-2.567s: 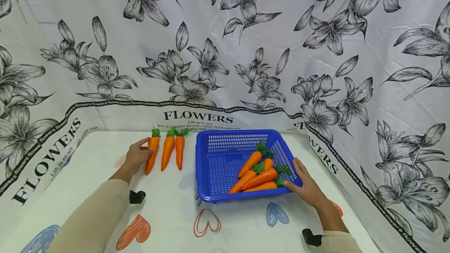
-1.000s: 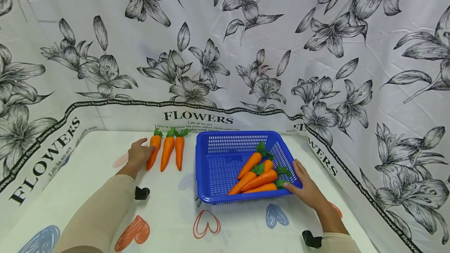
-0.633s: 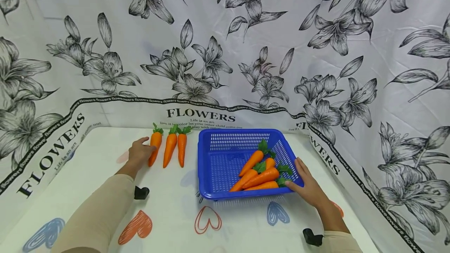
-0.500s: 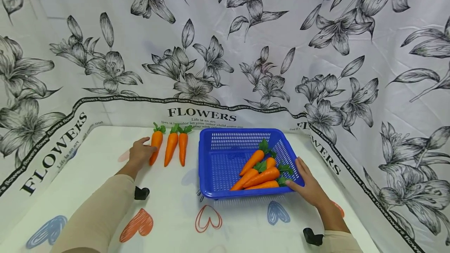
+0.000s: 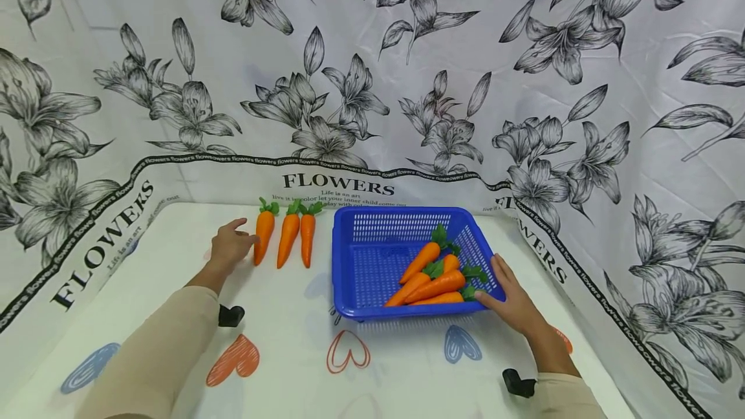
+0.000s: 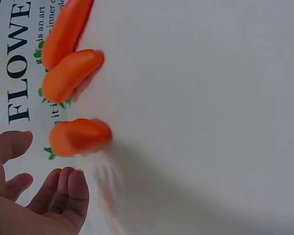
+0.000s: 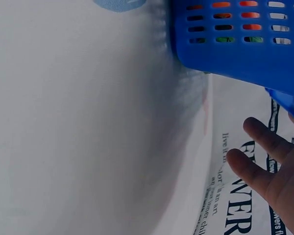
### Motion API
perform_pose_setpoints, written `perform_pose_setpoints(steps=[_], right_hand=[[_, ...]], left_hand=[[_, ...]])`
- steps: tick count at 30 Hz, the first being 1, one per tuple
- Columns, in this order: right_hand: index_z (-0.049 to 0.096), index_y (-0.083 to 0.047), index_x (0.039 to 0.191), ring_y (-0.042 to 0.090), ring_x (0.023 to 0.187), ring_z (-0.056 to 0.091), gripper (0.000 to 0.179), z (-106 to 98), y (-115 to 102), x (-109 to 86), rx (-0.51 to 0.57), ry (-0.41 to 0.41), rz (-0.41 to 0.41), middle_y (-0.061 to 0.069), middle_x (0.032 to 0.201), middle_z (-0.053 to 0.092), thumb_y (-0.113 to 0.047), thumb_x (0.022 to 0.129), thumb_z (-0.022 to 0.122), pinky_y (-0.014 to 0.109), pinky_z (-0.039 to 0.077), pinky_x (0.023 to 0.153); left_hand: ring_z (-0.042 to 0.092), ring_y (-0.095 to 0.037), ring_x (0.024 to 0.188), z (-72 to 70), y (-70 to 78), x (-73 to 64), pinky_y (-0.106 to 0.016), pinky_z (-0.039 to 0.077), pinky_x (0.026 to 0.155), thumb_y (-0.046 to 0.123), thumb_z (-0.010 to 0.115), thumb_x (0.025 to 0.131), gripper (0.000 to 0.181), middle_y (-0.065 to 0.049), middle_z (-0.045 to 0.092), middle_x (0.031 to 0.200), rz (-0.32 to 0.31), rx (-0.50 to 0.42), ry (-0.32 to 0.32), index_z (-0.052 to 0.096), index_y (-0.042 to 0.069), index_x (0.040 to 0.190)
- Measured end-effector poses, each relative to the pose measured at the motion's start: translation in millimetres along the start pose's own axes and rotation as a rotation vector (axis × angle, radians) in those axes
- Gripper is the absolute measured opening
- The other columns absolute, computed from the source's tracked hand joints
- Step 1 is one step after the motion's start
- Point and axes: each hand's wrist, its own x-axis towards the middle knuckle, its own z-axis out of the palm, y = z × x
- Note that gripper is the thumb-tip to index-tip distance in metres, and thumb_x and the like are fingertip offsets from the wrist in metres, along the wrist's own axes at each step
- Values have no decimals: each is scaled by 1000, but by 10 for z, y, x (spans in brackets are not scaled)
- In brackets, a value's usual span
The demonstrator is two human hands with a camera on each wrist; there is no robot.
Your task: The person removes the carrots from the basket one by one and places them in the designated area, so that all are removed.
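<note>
Three orange carrots with green tops lie side by side at the back left of the table. My left hand [image 5: 231,244] is just left of the leftmost carrot [image 5: 264,233], fingers loosely bent. The left wrist view shows a gap between the fingertips [image 6: 78,181] and that carrot [image 6: 78,137]. The other two are the middle carrot [image 5: 288,236] and the right carrot [image 5: 307,238]. My right hand [image 5: 515,299] rests at the right rim of a blue plastic basket [image 5: 372,312], its fingers spread and mostly straight. Several carrots [image 5: 433,286] lie in the basket's right part.
A white tablecloth [image 5: 291,367] with printed hearts covers the table. Behind it and along both sides hangs a white curtain [image 5: 372,128] with black flower prints. Black wrist straps show on both sleeves.
My left hand has come off the leftmost carrot and drawn slightly left, after shifting that carrot towards the other two. The right hand stays at the basket. The head view has tilted slightly.
</note>
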Motion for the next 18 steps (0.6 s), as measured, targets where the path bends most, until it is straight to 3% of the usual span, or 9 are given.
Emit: perform_pose_setpoints(steps=[12,18], right_hand=[[9,-8,155,51,138,10,92,0,32,9,2,-2,11,15,159,2,-42,89,63,72,13,101],[10,-7,155,49,139,10,93,-9,9,14,-3,-5,0,14,160,2,-44,89,63,71,13,102]], left_hand=[[55,-42,108,-267,588,-196,-52,48,88,22,63,92,68,-23,52,130,135,-67,90,31,10,151],[55,-39,110,-327,828,-327,-54,48,88,23,63,93,65,-23,54,129,210,-120,137,34,12,151]])
